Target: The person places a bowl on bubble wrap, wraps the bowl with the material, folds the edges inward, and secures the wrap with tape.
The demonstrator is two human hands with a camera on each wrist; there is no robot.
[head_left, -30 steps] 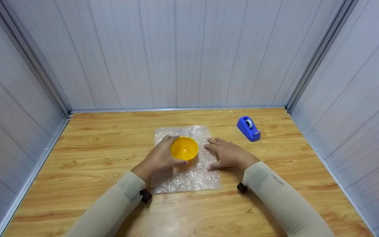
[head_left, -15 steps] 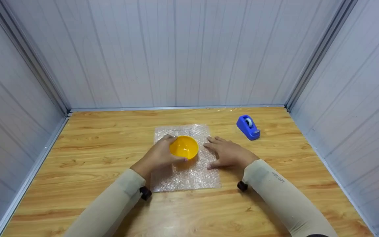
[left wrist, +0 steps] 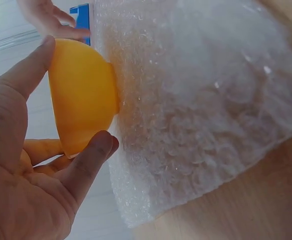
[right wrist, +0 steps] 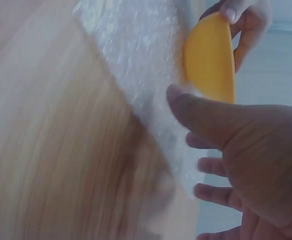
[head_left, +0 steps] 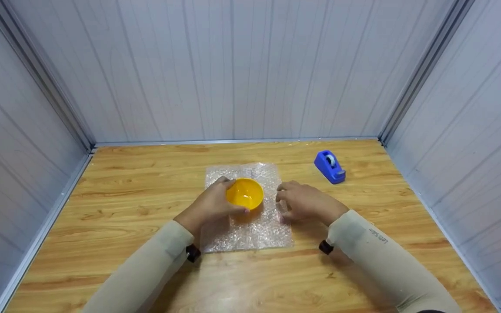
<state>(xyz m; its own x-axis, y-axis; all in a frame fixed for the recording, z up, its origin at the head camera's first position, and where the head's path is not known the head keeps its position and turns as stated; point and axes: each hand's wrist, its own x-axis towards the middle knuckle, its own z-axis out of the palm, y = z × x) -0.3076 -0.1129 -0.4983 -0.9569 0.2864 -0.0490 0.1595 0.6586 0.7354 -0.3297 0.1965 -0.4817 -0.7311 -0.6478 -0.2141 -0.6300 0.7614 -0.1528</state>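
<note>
A small yellow bowl (head_left: pixel 245 194) stands upright on a sheet of clear bubble wrap (head_left: pixel 250 238) in the head view. My left hand (head_left: pixel 212 204) grips it from the left, thumb on the near side and fingers at the far rim. The left wrist view shows the bowl (left wrist: pixel 81 95) side-on, its foot close against the wrap. At the sheet's right edge is my right hand (head_left: pixel 309 203), fingers slightly bent. In the right wrist view its thumb (right wrist: pixel 200 112) and fingers are apart, with nothing held between them.
A blue tape dispenser (head_left: pixel 331 168) with a roll in it stands at the back right of the wooden table (head_left: pixel 146 174). Pale panel walls (head_left: pixel 233 78) enclose the table at the back and both sides.
My right hand has shifted slightly right, and its spread fingers have drawn in a little at the sheet's edge. My left hand keeps its grip on the bowl, nearly still.
</note>
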